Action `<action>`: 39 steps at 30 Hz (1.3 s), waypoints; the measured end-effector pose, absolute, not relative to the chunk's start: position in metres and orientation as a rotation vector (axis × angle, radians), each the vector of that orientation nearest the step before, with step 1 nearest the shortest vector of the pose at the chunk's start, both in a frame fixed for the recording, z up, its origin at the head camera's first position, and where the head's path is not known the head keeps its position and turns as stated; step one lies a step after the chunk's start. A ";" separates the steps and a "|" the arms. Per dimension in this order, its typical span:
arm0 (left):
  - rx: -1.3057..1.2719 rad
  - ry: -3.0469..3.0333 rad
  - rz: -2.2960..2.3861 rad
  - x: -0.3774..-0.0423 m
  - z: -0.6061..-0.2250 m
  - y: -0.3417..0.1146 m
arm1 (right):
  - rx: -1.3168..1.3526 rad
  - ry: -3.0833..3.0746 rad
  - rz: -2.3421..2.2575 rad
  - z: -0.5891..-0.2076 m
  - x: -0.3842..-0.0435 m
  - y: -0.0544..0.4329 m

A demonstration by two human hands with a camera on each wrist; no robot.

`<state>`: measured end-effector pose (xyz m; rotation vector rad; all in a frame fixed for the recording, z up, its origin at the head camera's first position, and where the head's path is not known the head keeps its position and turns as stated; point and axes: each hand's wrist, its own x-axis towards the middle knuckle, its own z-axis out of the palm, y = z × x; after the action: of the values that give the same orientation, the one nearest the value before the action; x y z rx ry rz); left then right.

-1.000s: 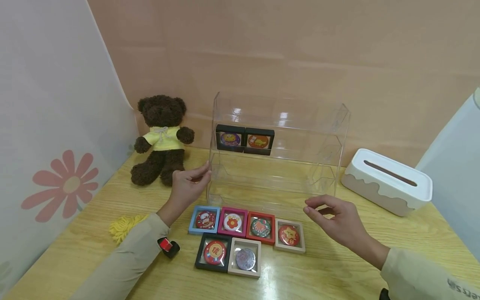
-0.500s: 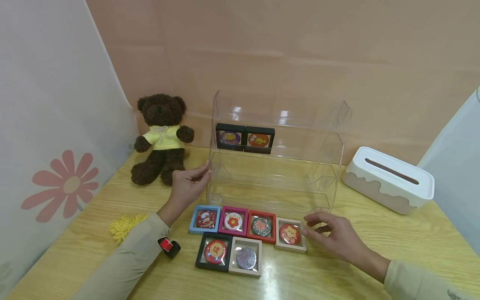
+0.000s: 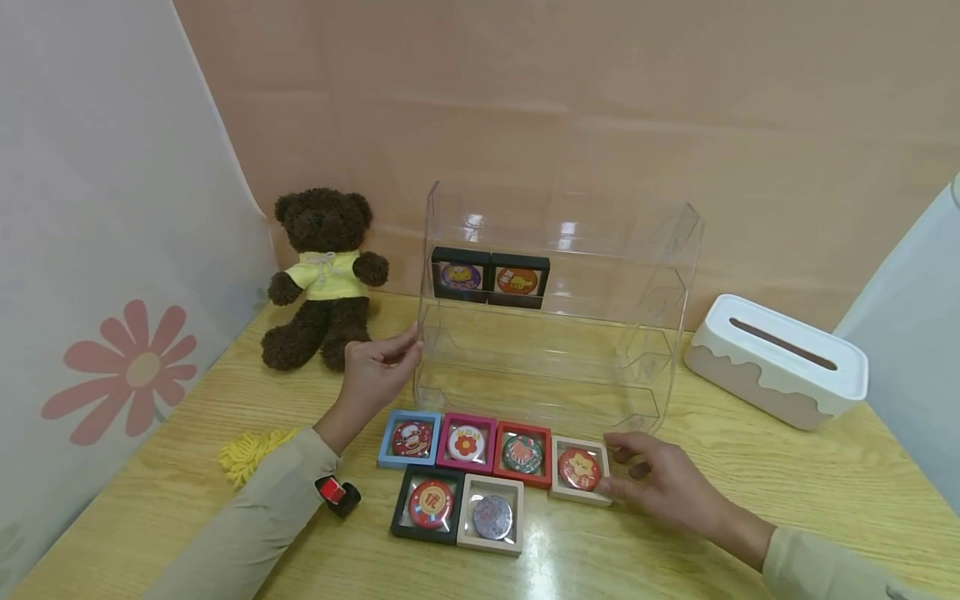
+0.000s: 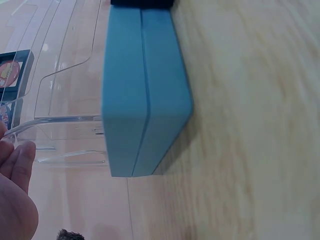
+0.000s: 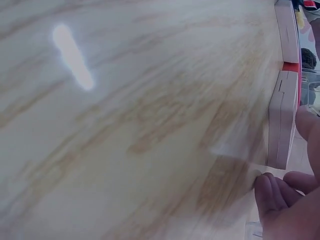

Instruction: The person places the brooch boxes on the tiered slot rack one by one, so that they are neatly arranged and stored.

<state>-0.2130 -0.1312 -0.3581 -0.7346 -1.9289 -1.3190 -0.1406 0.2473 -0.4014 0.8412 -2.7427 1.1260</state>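
Observation:
In the head view my left hand (image 3: 377, 367) pinches the left side of a clear tiered display rack (image 3: 555, 358); the left wrist view shows its fingertips (image 4: 23, 160) on the clear edge. My right hand (image 3: 671, 483) is at the right side of a beige badge frame (image 3: 581, 497), thumb over its edge, other fingers loosely bent beside its far corner. That frame holds a red badge with a yellow star. Left of it lie a red frame (image 3: 522, 481), a magenta frame (image 3: 465, 468) and a light blue frame (image 3: 408, 462), each with a round badge.
Nearer me lie a black frame (image 3: 423, 534) and another beige frame (image 3: 489, 547). Two black frames (image 3: 517, 304) stand on the rack. A teddy bear (image 3: 326, 275) sits left, a tissue box (image 3: 776, 367) stands right, and yellow yarn (image 3: 251, 454) lies beside the left sleeve.
My right hand has come down and in from the rack's front right to the beige frame's right side. The rack's right side has shifted slightly; the left hand keeps its place.

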 end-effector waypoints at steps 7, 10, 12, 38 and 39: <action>-0.726 -1.940 -1.320 -0.212 -0.358 -0.131 | 0.840 -2.840 1.078 -0.399 -0.142 0.246; -0.720 -1.945 -1.323 -0.211 -0.358 -0.130 | 0.831 -2.880 1.055 -0.399 -0.143 0.247; -0.717 -1.949 -1.321 -0.211 -0.358 -0.131 | 0.823 -2.902 1.053 -0.398 -0.143 0.247; -0.713 -1.955 -1.348 -0.211 -0.359 -0.132 | 0.885 -2.682 1.172 -0.404 -0.146 0.250; -0.715 -1.957 -1.344 -0.212 -0.359 -0.132 | 0.881 -2.667 1.179 -0.404 -0.146 0.250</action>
<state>-0.2116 -0.1316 -0.3595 -0.7148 -1.9571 -1.3437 -0.1460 0.2501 -0.4037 0.8813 -2.6670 1.1790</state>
